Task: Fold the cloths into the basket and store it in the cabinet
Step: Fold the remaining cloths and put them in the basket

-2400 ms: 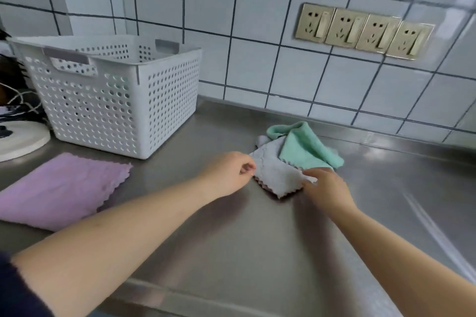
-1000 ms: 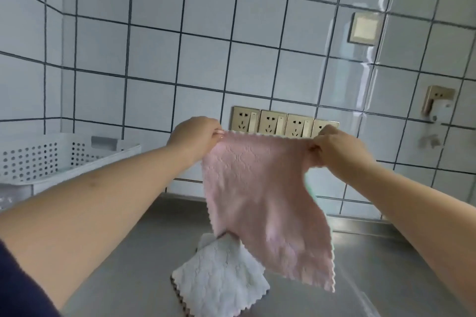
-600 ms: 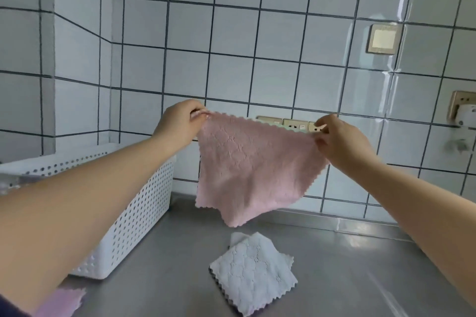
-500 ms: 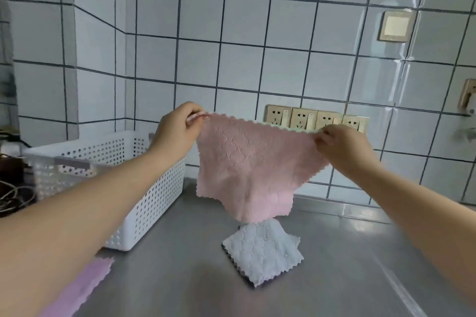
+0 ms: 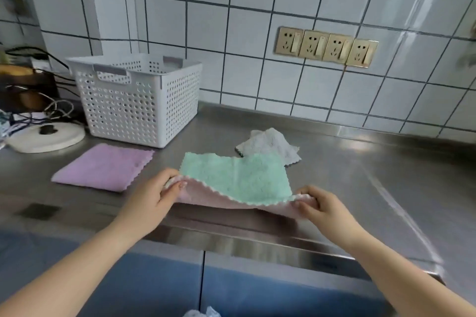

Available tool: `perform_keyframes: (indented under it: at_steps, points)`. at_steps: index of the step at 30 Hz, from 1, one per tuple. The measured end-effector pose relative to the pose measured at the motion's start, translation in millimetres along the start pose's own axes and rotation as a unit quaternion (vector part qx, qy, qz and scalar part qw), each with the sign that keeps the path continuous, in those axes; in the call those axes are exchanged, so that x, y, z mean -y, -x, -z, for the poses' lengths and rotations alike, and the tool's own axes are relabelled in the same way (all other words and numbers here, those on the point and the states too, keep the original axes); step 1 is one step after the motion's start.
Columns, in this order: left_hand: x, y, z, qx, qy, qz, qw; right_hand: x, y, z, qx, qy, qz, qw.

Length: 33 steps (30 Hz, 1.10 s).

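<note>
Half a second ago the pink-and-green cloth (image 5: 237, 183) hung up in the air. Now it lies low over the bench (image 5: 360, 188), green side up. The left hand (image 5: 152, 198) pinches its corner at 9 o'clock, and the right hand (image 5: 322, 206) pinches the corner at 3 o'clock. Folding can start now, I think. The white basket (image 5: 139, 100) waits at 11 o'clock, with a purple cloth (image 5: 103, 167) in front of it and a grey cloth (image 5: 270, 144) at 1 o'clock.
</note>
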State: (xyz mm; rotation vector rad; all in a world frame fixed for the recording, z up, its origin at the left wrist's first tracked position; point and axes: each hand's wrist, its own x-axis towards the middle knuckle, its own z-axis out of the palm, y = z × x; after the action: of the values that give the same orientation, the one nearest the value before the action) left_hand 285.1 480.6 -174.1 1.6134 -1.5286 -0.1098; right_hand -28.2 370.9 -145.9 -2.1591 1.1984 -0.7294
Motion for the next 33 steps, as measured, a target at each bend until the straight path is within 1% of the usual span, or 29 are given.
perform_keyframes:
  at_steps: [4, 8, 11, 14, 20, 25, 33]
  points:
    - [-1.6, 20.5, 1.5, 0.031, 0.031, 0.022, 0.999, -8.7, 17.0, 0.3, 0.011, 0.03, -0.019, 0.999]
    - [2.0, 33.4, 2.7, 0.085, 0.062, 0.048, 0.993, -10.0, 24.0, 7.7, 0.073, 0.008, -0.041, 0.996]
    - [4.0, 26.4, 1.7, 0.072, 0.071, 0.071, 0.992, -11.1, 15.5, 7.4, 0.075, 0.003, -0.062, 0.995]
    - [5.6, 7.8, -2.3, 0.065, 0.045, 0.092, 0.993, -13.8, -5.8, 3.8, 0.047, -0.011, -0.089, 0.995]
    - [19.0, -44.3, -19.9, 0.072, 0.014, 0.118, 0.99, -23.3, -53.8, -2.6, 0.003, 0.054, -0.123, 0.991]
    - [26.8, -70.5, -29.2, 0.103, -0.038, 0.152, 0.982, -29.4, -79.6, -6.9, 0.011, 0.109, -0.133, 0.985]
    - [29.5, -83.4, -34.0, 0.145, -0.113, 0.181, 0.966, -37.8, -95.1, -11.9, 0.021, 0.117, -0.15, 0.982]
